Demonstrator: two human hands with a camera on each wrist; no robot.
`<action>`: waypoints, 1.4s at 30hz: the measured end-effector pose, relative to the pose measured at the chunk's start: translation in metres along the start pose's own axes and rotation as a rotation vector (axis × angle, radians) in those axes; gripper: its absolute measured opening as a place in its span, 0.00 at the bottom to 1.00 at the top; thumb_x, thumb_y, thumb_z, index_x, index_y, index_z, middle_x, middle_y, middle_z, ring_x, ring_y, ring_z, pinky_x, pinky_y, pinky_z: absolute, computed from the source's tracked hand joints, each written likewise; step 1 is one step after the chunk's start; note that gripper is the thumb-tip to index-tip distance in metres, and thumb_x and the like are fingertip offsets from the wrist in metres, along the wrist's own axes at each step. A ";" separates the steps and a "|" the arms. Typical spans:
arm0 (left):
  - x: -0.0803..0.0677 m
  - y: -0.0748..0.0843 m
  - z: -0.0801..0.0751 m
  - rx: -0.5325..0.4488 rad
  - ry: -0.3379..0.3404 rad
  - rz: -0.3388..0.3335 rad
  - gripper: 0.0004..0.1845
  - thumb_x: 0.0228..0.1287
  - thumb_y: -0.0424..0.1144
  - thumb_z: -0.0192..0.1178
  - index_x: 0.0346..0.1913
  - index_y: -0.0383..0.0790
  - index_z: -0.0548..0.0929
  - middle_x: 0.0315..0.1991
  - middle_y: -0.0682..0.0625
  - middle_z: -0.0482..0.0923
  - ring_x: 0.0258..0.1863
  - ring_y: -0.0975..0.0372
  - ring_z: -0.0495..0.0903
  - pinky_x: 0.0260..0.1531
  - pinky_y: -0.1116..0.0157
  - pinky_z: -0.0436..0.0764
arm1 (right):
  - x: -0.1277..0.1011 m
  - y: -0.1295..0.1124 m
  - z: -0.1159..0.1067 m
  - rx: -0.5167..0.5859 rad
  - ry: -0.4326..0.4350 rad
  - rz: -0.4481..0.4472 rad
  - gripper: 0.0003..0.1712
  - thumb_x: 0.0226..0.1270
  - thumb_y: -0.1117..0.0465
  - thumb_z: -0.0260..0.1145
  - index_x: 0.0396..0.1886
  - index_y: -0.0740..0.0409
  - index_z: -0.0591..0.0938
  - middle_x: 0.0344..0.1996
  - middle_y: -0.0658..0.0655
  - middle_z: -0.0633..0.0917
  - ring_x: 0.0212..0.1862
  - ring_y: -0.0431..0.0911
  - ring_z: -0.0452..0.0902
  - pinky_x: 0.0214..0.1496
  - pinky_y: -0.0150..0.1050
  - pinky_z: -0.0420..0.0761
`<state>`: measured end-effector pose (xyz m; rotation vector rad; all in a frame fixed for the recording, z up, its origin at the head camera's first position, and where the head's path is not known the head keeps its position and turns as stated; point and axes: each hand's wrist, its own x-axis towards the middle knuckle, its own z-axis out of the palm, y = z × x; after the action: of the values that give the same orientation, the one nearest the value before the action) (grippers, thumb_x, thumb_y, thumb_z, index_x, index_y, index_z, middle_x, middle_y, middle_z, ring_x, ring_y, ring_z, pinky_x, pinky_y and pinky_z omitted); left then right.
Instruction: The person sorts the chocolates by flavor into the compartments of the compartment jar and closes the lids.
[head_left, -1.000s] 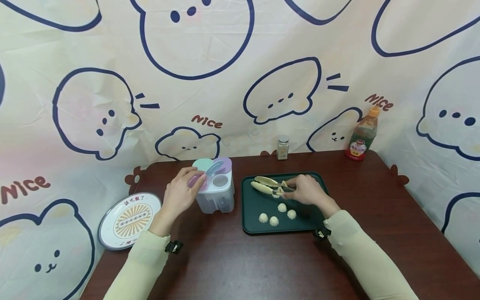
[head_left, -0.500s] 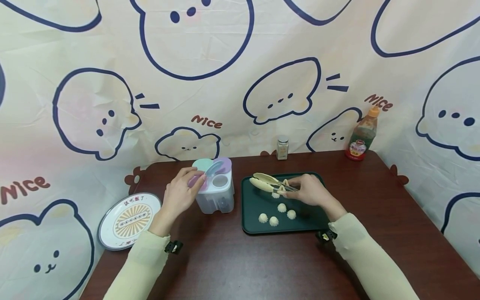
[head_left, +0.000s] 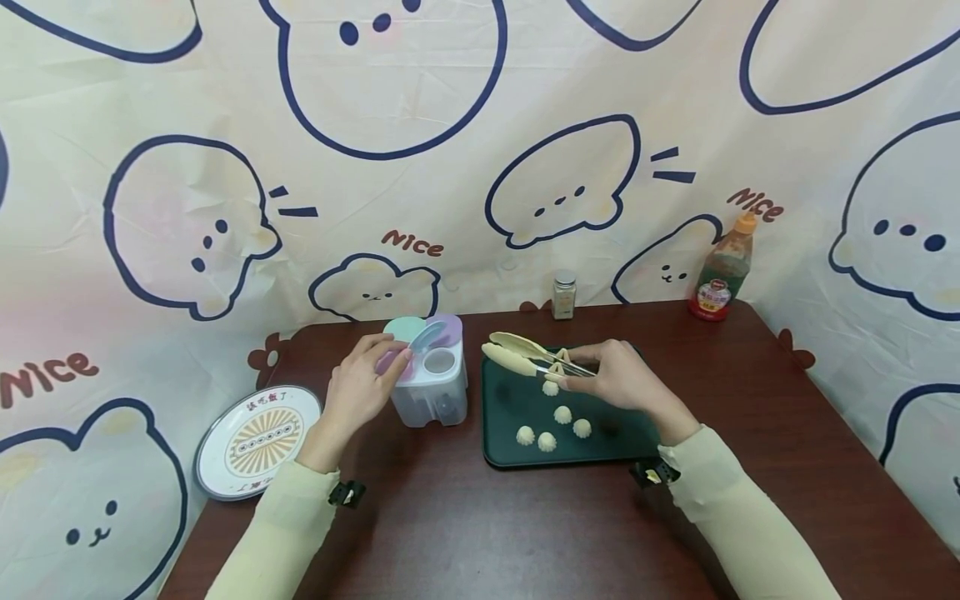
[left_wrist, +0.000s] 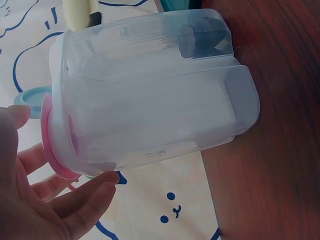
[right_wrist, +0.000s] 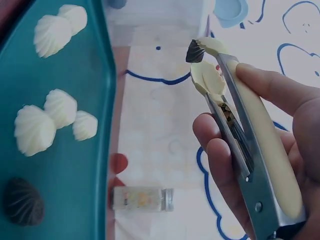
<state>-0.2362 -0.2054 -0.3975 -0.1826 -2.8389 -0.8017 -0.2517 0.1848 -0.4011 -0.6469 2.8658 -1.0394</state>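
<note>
My right hand [head_left: 626, 375] grips pale yellow tongs [head_left: 513, 357] over the green tray [head_left: 615, 454], their heads pointing left past its rim. A dark, ridged, shell-shaped piece [right_wrist: 194, 51] sits between the tong tips in the right wrist view. My left hand [head_left: 360, 383] holds the top of a clear plastic container [head_left: 429, 404]. Its thumb is at the raised light blue flap lid [left_wrist: 37, 100], with other fingers along the pink lid [left_wrist: 46, 127] and the side. One round opening [head_left: 439, 361] is uncovered. Dark pieces [left_wrist: 205, 37] show inside one compartment.
Several white shell-shaped pieces [head_left: 562, 414] and a dark one [right_wrist: 22, 201] lie on the tray. Behind it stand a small glass jar [head_left: 564, 296] and a sauce bottle [head_left: 722, 275]. A round plate [head_left: 258, 442] leans at the left.
The right hand has lifted the tongs and moved them left, from above the tray's middle to beyond its left rim. The left hand keeps its place on the container.
</note>
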 end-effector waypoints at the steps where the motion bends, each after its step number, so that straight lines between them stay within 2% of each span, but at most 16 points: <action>1: 0.000 0.000 0.000 0.002 -0.001 0.000 0.32 0.71 0.69 0.43 0.62 0.52 0.80 0.71 0.46 0.68 0.68 0.44 0.70 0.64 0.32 0.65 | 0.000 -0.002 -0.001 0.008 0.005 -0.005 0.21 0.60 0.49 0.75 0.51 0.48 0.88 0.34 0.46 0.89 0.30 0.42 0.77 0.27 0.36 0.71; 8: 0.001 0.000 -0.001 0.008 0.000 0.004 0.32 0.71 0.69 0.43 0.61 0.52 0.80 0.71 0.46 0.69 0.68 0.44 0.71 0.64 0.33 0.67 | -0.002 -0.016 -0.006 0.024 0.017 -0.032 0.22 0.60 0.48 0.75 0.53 0.49 0.87 0.37 0.47 0.90 0.34 0.43 0.77 0.32 0.37 0.74; 19: 0.001 0.001 -0.001 0.007 0.000 0.006 0.32 0.71 0.69 0.44 0.62 0.52 0.80 0.71 0.46 0.69 0.68 0.44 0.71 0.63 0.34 0.68 | -0.001 -0.036 -0.004 0.031 0.015 -0.100 0.23 0.61 0.50 0.74 0.55 0.51 0.86 0.40 0.47 0.90 0.30 0.40 0.78 0.28 0.33 0.73; 25: 0.001 0.001 -0.001 0.009 -0.002 0.005 0.31 0.71 0.68 0.44 0.62 0.52 0.80 0.72 0.45 0.68 0.68 0.43 0.70 0.64 0.33 0.67 | 0.002 -0.045 0.002 0.047 -0.005 -0.109 0.25 0.60 0.49 0.75 0.57 0.50 0.85 0.36 0.45 0.90 0.27 0.41 0.78 0.26 0.33 0.73; 30: 0.001 0.000 -0.001 0.010 -0.003 0.004 0.32 0.71 0.68 0.44 0.62 0.51 0.80 0.71 0.45 0.68 0.68 0.43 0.71 0.63 0.33 0.68 | 0.006 -0.051 0.007 0.036 -0.009 -0.126 0.25 0.61 0.49 0.75 0.57 0.50 0.85 0.30 0.43 0.88 0.21 0.40 0.72 0.22 0.31 0.66; 34: 0.000 0.000 0.000 0.012 0.001 0.007 0.32 0.71 0.69 0.44 0.61 0.51 0.80 0.71 0.45 0.69 0.67 0.43 0.72 0.62 0.34 0.70 | 0.009 -0.056 0.010 0.010 -0.011 -0.128 0.24 0.61 0.48 0.74 0.57 0.48 0.85 0.21 0.43 0.82 0.18 0.39 0.66 0.20 0.31 0.61; 37: 0.000 0.000 0.000 0.015 0.002 0.008 0.33 0.71 0.70 0.43 0.61 0.51 0.80 0.71 0.45 0.69 0.67 0.43 0.72 0.62 0.34 0.70 | 0.012 -0.059 0.012 -0.006 -0.016 -0.126 0.25 0.60 0.48 0.74 0.57 0.47 0.85 0.17 0.43 0.78 0.18 0.39 0.65 0.20 0.31 0.60; 42: 0.000 0.000 0.000 0.014 0.001 0.003 0.33 0.71 0.70 0.43 0.62 0.51 0.80 0.71 0.45 0.68 0.67 0.43 0.72 0.62 0.34 0.69 | 0.014 -0.063 0.014 -0.030 -0.020 -0.137 0.25 0.60 0.48 0.75 0.56 0.48 0.85 0.17 0.43 0.78 0.18 0.40 0.66 0.20 0.31 0.61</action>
<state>-0.2362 -0.2056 -0.3971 -0.1842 -2.8414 -0.7813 -0.2389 0.1267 -0.3716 -0.8614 2.8597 -0.9999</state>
